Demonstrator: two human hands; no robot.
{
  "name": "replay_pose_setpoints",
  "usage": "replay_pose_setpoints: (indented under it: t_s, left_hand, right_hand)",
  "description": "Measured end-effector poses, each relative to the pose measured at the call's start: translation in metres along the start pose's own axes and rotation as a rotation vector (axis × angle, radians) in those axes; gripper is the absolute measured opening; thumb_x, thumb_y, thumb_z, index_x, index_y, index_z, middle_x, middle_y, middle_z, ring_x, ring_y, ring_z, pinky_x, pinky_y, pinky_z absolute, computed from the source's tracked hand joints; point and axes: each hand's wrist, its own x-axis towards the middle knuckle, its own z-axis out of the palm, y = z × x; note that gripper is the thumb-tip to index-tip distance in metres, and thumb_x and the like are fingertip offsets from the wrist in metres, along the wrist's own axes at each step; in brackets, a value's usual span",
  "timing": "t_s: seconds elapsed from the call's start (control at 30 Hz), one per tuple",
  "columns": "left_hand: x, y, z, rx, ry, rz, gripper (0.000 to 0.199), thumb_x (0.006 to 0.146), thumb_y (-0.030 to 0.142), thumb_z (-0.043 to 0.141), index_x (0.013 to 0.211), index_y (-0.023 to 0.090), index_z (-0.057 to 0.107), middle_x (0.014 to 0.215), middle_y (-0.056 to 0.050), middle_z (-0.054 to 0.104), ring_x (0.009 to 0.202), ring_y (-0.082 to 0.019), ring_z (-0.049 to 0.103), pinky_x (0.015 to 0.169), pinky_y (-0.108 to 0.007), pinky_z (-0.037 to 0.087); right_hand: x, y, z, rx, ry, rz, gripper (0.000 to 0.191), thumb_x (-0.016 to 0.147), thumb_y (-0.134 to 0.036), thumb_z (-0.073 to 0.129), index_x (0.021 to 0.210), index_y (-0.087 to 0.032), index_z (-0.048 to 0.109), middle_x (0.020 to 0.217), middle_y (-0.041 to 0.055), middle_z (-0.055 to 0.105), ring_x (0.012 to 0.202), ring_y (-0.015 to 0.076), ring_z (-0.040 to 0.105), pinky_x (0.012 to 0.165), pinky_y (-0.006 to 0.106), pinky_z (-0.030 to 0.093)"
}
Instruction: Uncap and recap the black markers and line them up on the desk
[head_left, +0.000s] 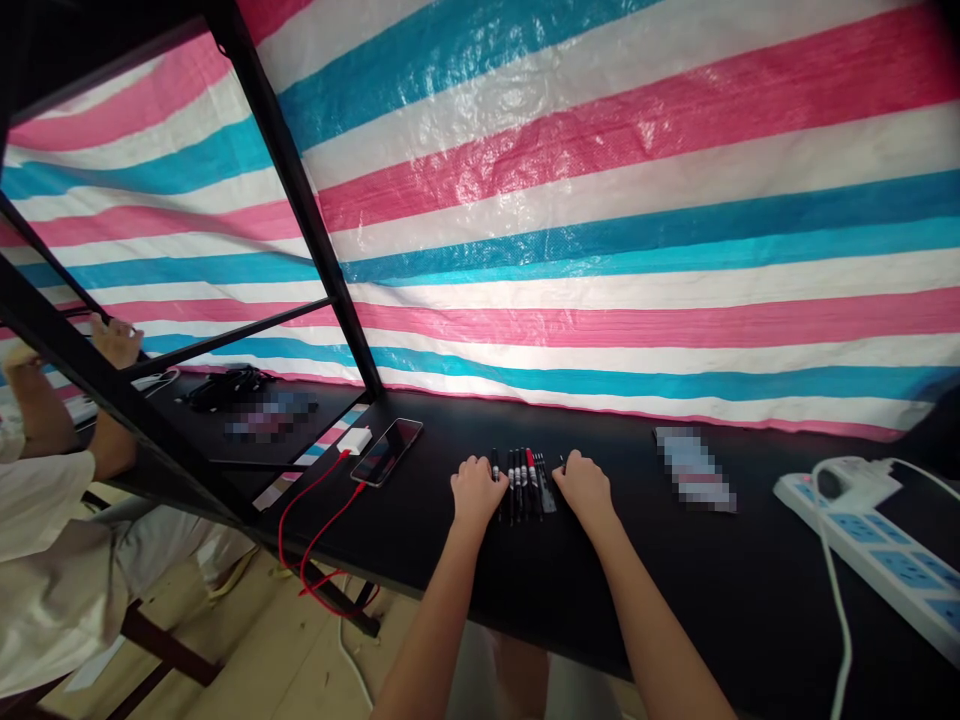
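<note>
Several markers [520, 482] lie side by side in a row on the black table, most with black caps and one with a red cap [531, 459]. Thin, partly clear pens [546, 486] lie at the row's right end. My left hand [478, 492] is closed at the left end, its fingers around a black marker [495, 462] whose cap end shows above them. To the right of the row, my right hand [586, 488] is closed and rests on the table. A small dark tip shows by its thumb; the rest of that thing is hidden.
A phone [387, 453] and a white charger [354, 440] with a red cable lie at left. At right are a blurred-out packet [696, 470] and a white power strip [877, 540]. A black metal frame [300, 200] stands left; beyond it a person [52, 540] sits.
</note>
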Motion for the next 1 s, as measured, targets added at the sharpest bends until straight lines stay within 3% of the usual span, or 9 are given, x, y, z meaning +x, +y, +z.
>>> replay_pose_setpoints:
  t_s: [0.37, 0.53, 0.73, 0.87, 1.0]
  left_hand:
    - [-0.001, -0.002, -0.001, -0.030, 0.046, 0.000, 0.015, 0.081, 0.028, 0.042, 0.075, 0.017, 0.050, 0.084, -0.005, 0.053, 0.084, -0.017, 0.051, 0.065, -0.026, 0.034]
    - [0.001, -0.004, -0.001, -0.050, 0.093, 0.055, 0.021, 0.085, 0.032, 0.038, 0.073, 0.018, 0.049, 0.075, -0.002, 0.054, 0.076, -0.015, 0.051, 0.061, -0.025, 0.032]
    - [-0.002, -0.001, -0.007, -0.051, 0.156, 0.123, 0.024, 0.089, 0.034, 0.034, 0.081, 0.020, 0.052, 0.080, -0.002, 0.058, 0.080, -0.015, 0.050, 0.067, -0.027, 0.032]
    - [-0.004, 0.003, -0.012, -0.092, 0.176, 0.243, 0.025, 0.090, 0.034, 0.032, 0.088, 0.021, 0.054, 0.088, -0.002, 0.059, 0.085, -0.016, 0.048, 0.072, -0.027, 0.032]
    - [-0.005, 0.006, -0.016, -0.109, 0.185, 0.271, 0.027, 0.090, 0.034, 0.031, 0.090, 0.021, 0.055, 0.090, -0.002, 0.059, 0.086, -0.015, 0.047, 0.074, -0.028, 0.031]
  right_hand:
    - [0.001, 0.002, 0.004, 0.003, 0.024, 0.012, 0.016, 0.082, -0.021, 0.039, 0.087, -0.011, 0.050, 0.078, 0.0131, 0.060, 0.077, 0.0232, 0.061, 0.063, 0.028, 0.042]
    - [0.000, 0.002, 0.006, -0.013, 0.044, -0.008, 0.014, 0.082, -0.017, 0.039, 0.089, -0.010, 0.049, 0.077, 0.0125, 0.060, 0.077, 0.0235, 0.062, 0.063, 0.028, 0.041]
    - [0.000, 0.006, -0.001, 0.045, 0.043, 0.017, 0.016, 0.081, -0.020, 0.041, 0.086, -0.011, 0.053, 0.078, 0.0127, 0.061, 0.077, 0.0227, 0.061, 0.063, 0.027, 0.040]
    - [0.005, 0.012, -0.005, 0.385, 0.128, 0.085, 0.021, 0.079, -0.035, 0.043, 0.079, -0.018, 0.056, 0.074, 0.0070, 0.061, 0.072, 0.0204, 0.059, 0.061, 0.026, 0.039]
    - [0.016, 0.020, -0.002, 0.985, 0.181, 0.129, 0.030, 0.077, -0.041, 0.039, 0.086, -0.016, 0.053, 0.070, 0.0052, 0.061, 0.048, 0.0132, 0.052, 0.049, 0.024, 0.037]
